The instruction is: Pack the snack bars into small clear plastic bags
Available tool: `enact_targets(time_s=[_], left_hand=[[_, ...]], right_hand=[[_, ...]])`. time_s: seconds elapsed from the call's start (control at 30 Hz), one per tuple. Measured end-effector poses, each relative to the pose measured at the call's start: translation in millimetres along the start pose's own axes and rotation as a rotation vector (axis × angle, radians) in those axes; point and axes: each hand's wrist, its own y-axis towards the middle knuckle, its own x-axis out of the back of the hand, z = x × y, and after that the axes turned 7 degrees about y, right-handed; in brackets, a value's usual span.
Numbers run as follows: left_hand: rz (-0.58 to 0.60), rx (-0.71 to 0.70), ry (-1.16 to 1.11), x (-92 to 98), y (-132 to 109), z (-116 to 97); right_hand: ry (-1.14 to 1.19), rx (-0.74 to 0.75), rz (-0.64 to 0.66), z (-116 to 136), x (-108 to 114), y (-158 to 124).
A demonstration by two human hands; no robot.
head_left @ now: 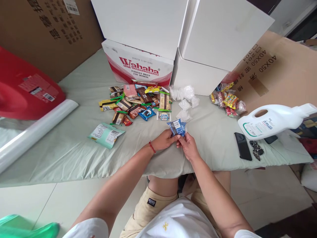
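Observation:
Both hands meet near the front middle of the cloth-covered table. My left hand (165, 140), with a red bracelet at the wrist, is closed on the left side of a blue snack packet (176, 126). On the packet's lower right side, my right hand (188, 145) is closed too, its fingers pinching the edge. Just beyond lie crumpled clear plastic bags (184, 104). A pile of assorted wrapped snacks (135, 104) spreads to the left, with a light green packet (106, 135) in front of it.
White boxes (141, 23) and a Wahaha carton (140, 67) stand behind. At the right are small colourful packets (229, 100), a white jug (274, 121), a black phone (243, 146) and keys (257, 150). A red container (27, 87) and plastic roll (37, 134) are left.

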Motion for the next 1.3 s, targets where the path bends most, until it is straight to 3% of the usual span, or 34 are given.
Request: enact_targets(time_s=[0.13, 0.33, 0.6, 0.73, 0.87, 1.03, 1.13, 1.2, 1.3], left_hand=[[-0.110, 0.037, 0.157, -2.9, -0.7, 4.2], [0.009, 0.012, 0.114, -4.9, -0.4, 2.2], [0.014, 0.161, 0.186, -14.5, -1.3, 6.1], [0.003, 0.192, 0.150, -20.1, -2.7, 5.3], [-0.030, 0.171, 0.111, -18.9, -2.3, 4.0], [-0.007, 0.155, 0.159, -16.9, 1.1, 6.7], [-0.012, 0.150, 0.172, -16.6, 2.8, 9.0], [-0.020, 0.137, 0.184, -16.4, 3.2, 10.4], [-0.034, 0.118, 0.206, -16.6, 3.2, 12.0]], right_hand=[[0.064, -0.084, -0.006, 3.3, 8.4, -6.7], [0.265, -0.090, 0.050, 2.0, 18.9, -18.7], [0.021, -0.064, -0.111, -1.9, 22.3, -22.4], [-0.145, -0.097, -0.160, 9.6, 38.0, -28.5], [-0.212, -0.059, -0.281, 55.3, 82.5, -0.8], [-0.101, 0.155, -0.617, 171.2, 165.2, 91.9], [-0.226, 0.102, -0.774, 211.3, 198.1, 127.9], [-0.321, 0.022, -0.800, 202.6, 201.8, 131.2], [-0.383, 0.010, -0.705, 146.4, 186.5, 112.3]])
